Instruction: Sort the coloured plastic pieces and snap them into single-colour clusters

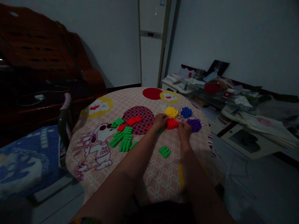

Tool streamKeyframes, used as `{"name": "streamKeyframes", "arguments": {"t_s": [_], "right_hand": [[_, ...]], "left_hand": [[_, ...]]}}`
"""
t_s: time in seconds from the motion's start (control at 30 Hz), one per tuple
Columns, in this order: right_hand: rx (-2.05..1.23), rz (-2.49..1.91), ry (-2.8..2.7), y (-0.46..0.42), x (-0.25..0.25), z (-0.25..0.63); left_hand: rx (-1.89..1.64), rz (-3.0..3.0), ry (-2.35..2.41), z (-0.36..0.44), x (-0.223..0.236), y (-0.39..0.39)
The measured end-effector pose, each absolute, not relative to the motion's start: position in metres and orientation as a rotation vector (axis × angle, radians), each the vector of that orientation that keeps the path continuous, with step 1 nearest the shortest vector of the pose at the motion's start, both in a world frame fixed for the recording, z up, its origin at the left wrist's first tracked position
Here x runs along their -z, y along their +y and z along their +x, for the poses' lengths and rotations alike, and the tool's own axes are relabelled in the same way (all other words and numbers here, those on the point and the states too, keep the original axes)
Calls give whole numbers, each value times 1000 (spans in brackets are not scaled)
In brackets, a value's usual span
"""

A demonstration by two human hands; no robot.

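Note:
A knobbly bundle of red plastic toy blocks [172, 123] lies at the right of the round table, between my two hands. My left hand [160, 120] pinches its left side, and the fingers of my right hand [184, 128] are closed at its right edge. Just beyond it sits a yellow block bundle [171, 112]. A blue bundle [186, 112] and a purple bundle [195, 124] lie to the right, the purple one close to my right hand. Nearer me, between my forearms, rests a green block piece [165, 151]. Part of another green piece is hidden by my left hand.
Loose green blocks [126, 138] and red blocks [134, 120] are scattered left of my left forearm on the patterned tablecloth [149, 183]. A chair with a blue cover [30, 155] stands at the left. Along the right wall runs a cluttered glass-topped cabinet [203, 93].

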State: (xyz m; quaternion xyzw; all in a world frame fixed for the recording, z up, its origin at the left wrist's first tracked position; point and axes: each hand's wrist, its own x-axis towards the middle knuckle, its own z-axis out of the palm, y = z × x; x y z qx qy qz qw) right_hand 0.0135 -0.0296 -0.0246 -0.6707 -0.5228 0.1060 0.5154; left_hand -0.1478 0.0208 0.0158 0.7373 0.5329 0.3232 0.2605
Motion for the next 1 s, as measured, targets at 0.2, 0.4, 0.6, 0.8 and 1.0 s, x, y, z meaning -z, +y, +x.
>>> {"name": "streamKeyframes", "arguments": {"t_s": [0.2, 0.4, 0.6, 0.8, 1.0], "right_hand": [[-239, -1613, -1276, -31, 23, 13], [-266, -1631, -1243, -31, 23, 13], [-212, -1522, -1232, -25, 24, 14], [-370, -1302, -1358, -15, 27, 12], [-483, -1153, -1387, -13, 28, 9]], "left_hand": [[-792, 2083, 1450, -148, -20, 19], [-774, 2128, 1422, -142, -20, 21], [-842, 2259, 1304, -141, -20, 21], [-801, 2252, 1322, -142, -17, 20], [-834, 2131, 1323, -148, -18, 19]]}}
